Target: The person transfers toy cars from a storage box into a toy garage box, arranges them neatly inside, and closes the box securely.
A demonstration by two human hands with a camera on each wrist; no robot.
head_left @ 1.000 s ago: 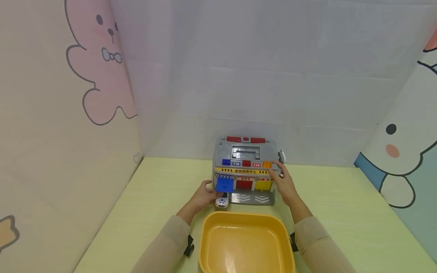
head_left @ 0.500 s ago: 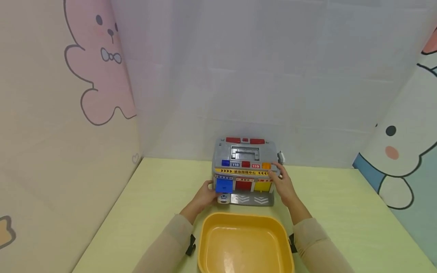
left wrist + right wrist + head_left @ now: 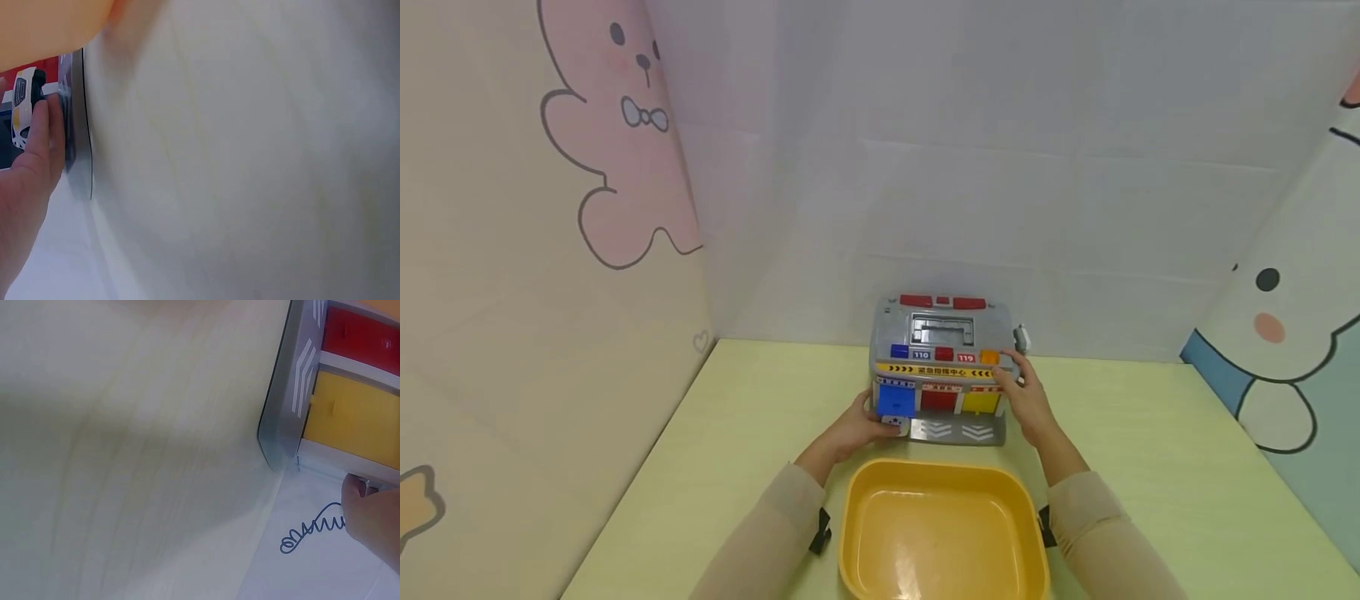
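Observation:
A grey toy garage (image 3: 942, 362) with blue, red and yellow doors stands on the table against the back wall. Under its raised blue door (image 3: 897, 401) sits a small white toy car (image 3: 24, 106), mostly hidden in the head view. My left hand (image 3: 855, 429) lies at the garage's left front corner. Its straight fingers (image 3: 40, 134) touch the car in the left wrist view. My right hand (image 3: 1028, 402) grips the garage's right front corner near the orange roof light (image 3: 990, 357). The red and yellow doors are down.
A yellow tray (image 3: 943, 468) stands on the pale green table (image 3: 760, 400), between both forearms and just in front of the garage. A white curtain (image 3: 880, 167) hangs behind. Patterned cartoon walls close off both sides.
The car has moved back from the garage's front ramp to under the blue door, with my left hand following it. My right hand stays on the garage's corner.

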